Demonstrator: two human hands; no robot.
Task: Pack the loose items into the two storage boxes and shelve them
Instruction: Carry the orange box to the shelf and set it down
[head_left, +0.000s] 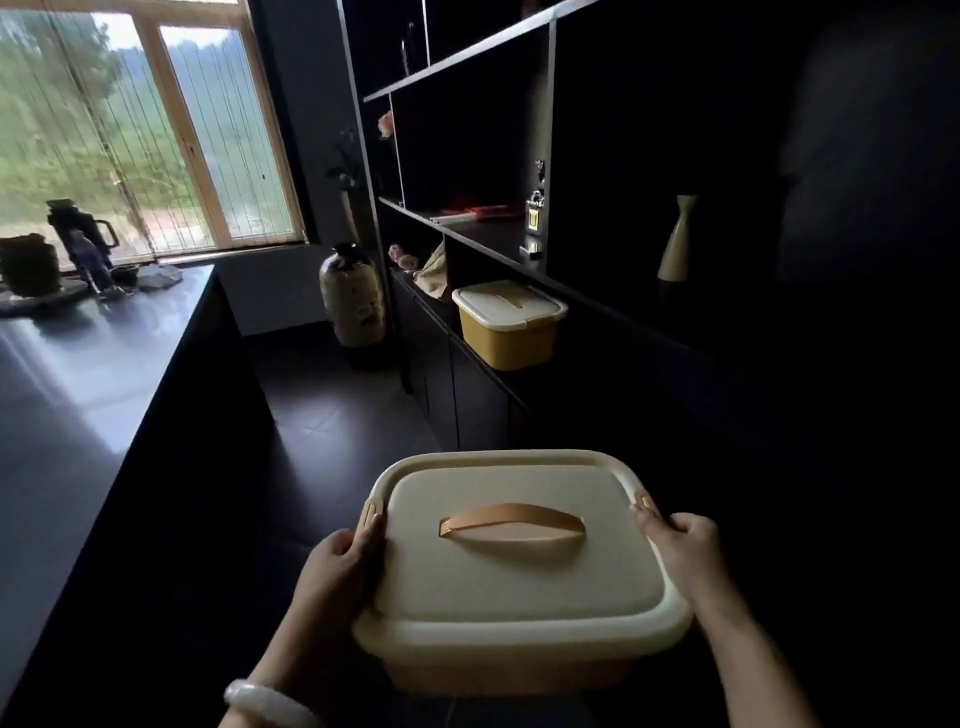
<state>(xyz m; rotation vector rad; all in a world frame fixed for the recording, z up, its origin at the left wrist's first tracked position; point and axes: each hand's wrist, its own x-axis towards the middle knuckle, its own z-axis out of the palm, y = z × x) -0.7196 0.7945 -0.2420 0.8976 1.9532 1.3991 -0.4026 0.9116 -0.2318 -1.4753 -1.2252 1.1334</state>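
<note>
I carry a cream storage box (519, 582) with a closed lid and a tan handle in front of me, above the dark floor. My left hand (340, 564) grips its left side by the latch. My right hand (680, 545) grips its right side by the other latch. A second storage box (506, 322), yellow with a cream lid, stands on the low ledge of the dark shelving unit (467, 78) ahead on the right.
A dark counter (104, 374) runs along the left, with a kettle (85, 244) and dishes at its far end by the window. A large ceramic vase (353, 296) stands on the floor. A pale vase (678, 239) and small ornaments sit on the shelves.
</note>
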